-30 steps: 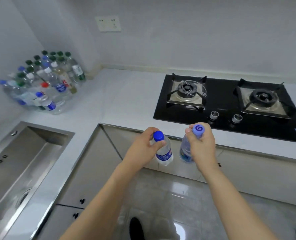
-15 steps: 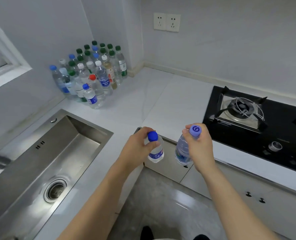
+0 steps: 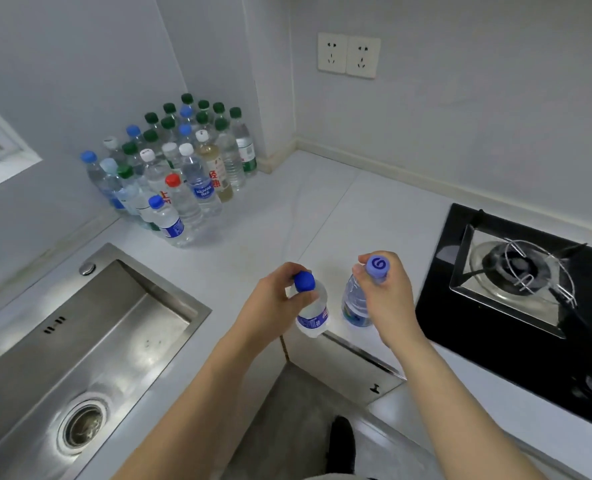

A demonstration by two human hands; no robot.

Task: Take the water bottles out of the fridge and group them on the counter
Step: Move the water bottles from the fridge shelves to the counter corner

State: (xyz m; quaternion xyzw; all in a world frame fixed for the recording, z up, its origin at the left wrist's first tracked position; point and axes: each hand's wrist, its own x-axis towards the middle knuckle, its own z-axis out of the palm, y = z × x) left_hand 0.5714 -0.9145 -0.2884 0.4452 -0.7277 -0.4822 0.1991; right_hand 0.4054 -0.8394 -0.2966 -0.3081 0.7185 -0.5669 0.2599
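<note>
My left hand [image 3: 270, 306] grips a small clear water bottle with a dark blue cap [image 3: 311, 311] by its neck, above the inner corner of the white counter [image 3: 322, 209]. My right hand [image 3: 388, 299] holds a second bottle with a pale blue cap [image 3: 355, 303] by its top, just right of the first. Both bottles hang upright, a little apart. A cluster of several water bottles [image 3: 177, 168] with green, blue, white and red caps stands in the far corner of the counter against the wall.
A steel sink [image 3: 80, 344] is set into the counter at the left. A black gas hob [image 3: 516, 292] with a burner lies at the right. Wall sockets [image 3: 348, 55] are above the counter. Cabinet fronts and grey floor show below my arms.
The view has swung left and closer to the corner. Both hands have carried their bottles forward from over the floor to over the counter's inner corner, nearer the cluster.
</note>
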